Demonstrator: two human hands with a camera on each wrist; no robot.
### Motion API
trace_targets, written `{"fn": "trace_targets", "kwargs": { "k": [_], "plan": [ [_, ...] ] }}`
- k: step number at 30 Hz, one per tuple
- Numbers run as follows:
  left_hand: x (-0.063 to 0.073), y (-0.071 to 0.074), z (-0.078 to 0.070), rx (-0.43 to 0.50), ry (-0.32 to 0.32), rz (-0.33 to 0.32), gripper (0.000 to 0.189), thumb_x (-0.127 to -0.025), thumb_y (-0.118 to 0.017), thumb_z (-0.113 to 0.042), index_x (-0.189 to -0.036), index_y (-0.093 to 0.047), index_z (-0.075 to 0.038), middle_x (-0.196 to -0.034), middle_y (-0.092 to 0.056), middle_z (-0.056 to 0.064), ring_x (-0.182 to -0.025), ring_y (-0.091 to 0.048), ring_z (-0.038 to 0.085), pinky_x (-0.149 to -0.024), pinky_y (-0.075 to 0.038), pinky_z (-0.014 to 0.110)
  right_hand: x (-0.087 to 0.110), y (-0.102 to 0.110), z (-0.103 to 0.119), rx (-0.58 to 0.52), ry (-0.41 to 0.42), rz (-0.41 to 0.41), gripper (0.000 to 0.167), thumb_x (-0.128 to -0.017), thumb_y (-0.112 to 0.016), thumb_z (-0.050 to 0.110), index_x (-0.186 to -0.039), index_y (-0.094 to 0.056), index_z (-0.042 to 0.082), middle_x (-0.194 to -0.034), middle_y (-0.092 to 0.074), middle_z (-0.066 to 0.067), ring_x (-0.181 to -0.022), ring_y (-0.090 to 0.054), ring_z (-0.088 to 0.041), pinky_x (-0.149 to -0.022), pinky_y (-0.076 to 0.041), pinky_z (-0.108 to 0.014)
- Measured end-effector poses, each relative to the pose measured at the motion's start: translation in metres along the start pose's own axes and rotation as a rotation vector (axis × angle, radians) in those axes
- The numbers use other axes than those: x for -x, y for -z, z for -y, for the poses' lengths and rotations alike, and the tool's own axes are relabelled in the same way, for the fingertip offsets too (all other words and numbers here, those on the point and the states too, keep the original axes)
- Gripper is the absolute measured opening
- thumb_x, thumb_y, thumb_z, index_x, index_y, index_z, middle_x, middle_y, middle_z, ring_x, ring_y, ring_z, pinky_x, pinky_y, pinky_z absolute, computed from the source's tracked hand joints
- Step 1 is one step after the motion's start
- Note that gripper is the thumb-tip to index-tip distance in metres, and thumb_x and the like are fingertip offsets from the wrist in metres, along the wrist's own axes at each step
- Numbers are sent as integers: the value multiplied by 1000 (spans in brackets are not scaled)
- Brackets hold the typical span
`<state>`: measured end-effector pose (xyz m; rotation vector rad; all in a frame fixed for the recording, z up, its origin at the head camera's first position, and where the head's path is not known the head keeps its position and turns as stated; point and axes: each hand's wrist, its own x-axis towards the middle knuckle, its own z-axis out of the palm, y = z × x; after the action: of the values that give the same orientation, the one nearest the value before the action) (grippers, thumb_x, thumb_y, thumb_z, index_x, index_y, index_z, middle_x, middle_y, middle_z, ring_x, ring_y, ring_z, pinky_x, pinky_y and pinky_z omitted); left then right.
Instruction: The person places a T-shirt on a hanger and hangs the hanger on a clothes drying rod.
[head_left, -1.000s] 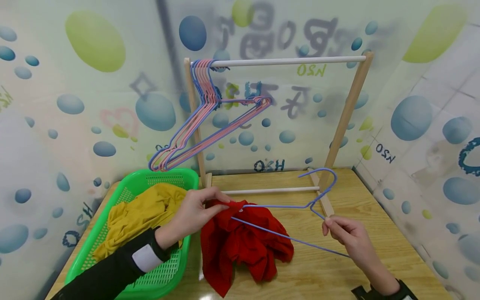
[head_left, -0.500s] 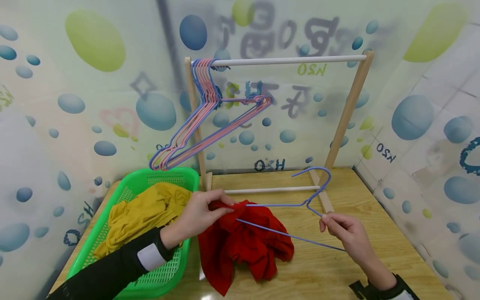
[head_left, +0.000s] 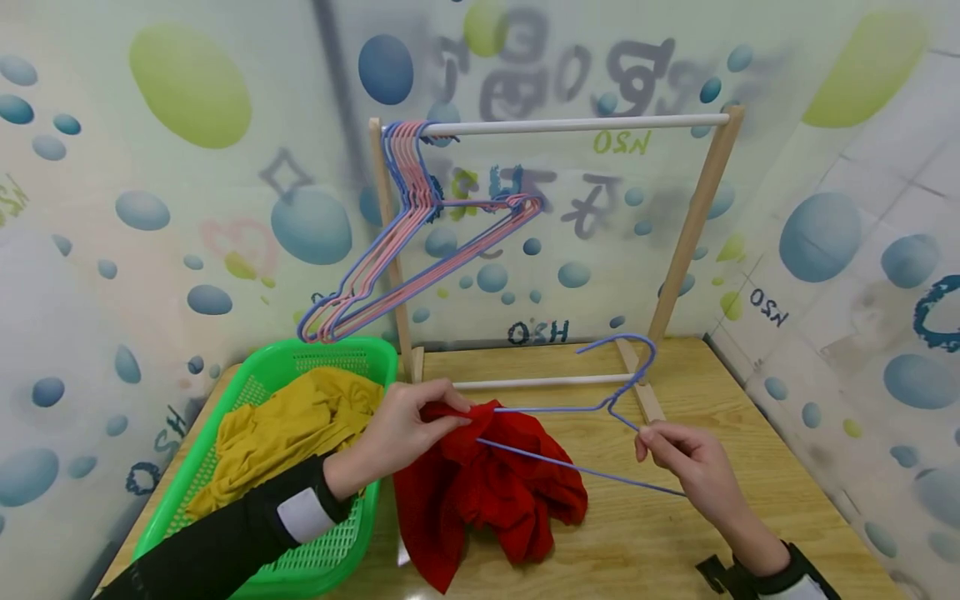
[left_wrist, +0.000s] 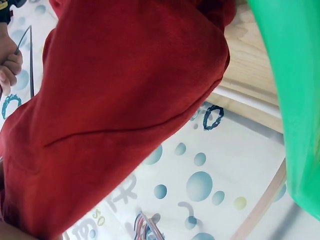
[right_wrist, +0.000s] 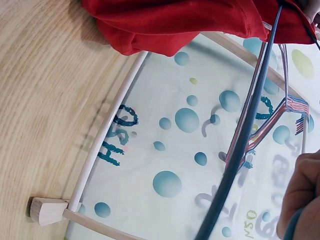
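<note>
A red garment (head_left: 510,483) hangs in folds over the table, its upper edge pinched between the thumb and fingers of my left hand (head_left: 416,425). My right hand (head_left: 693,467) grips a blue clothes hanger (head_left: 577,473) by its right shoulder, the hook pointing up and left. The hanger's left end goes in among the red cloth beside my left fingertips and is hidden there. In the left wrist view the red garment (left_wrist: 125,100) fills much of the picture. Seen from the right wrist, the hanger's bar (right_wrist: 240,145) runs up to the red cloth (right_wrist: 175,25).
A green basket (head_left: 360,533) with a yellow garment (head_left: 292,425) stands at the left. Behind, a wooden rack with a white rail (head_left: 577,124) carries several pink and blue hangers (head_left: 408,217) at its left end. Patterned walls (head_left: 832,333) enclose the wooden table (head_left: 645,550).
The blue hanger and my right hand have shifted a little to the left, deeper toward the red garment. My left hand has moved slightly right, still pinching the cloth.
</note>
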<state>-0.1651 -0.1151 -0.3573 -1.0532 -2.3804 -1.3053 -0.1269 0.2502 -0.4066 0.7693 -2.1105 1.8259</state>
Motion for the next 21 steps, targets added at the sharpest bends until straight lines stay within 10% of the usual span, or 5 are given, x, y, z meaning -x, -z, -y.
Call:
{"fn": "trace_targets", "kwargs": {
  "k": [21],
  "plan": [
    [0,0,-1,0,19,-6,14,-87,-75,2,-94,-73,-10,-95,-79,4,-92,-74,20,-77,-57,24,-17,-8,3,82,25,69,34,-98,-47,-15,-81,-65,8,-60,-36,-4,-52,-27,-20,-47,-25,-31]
  ]
}}
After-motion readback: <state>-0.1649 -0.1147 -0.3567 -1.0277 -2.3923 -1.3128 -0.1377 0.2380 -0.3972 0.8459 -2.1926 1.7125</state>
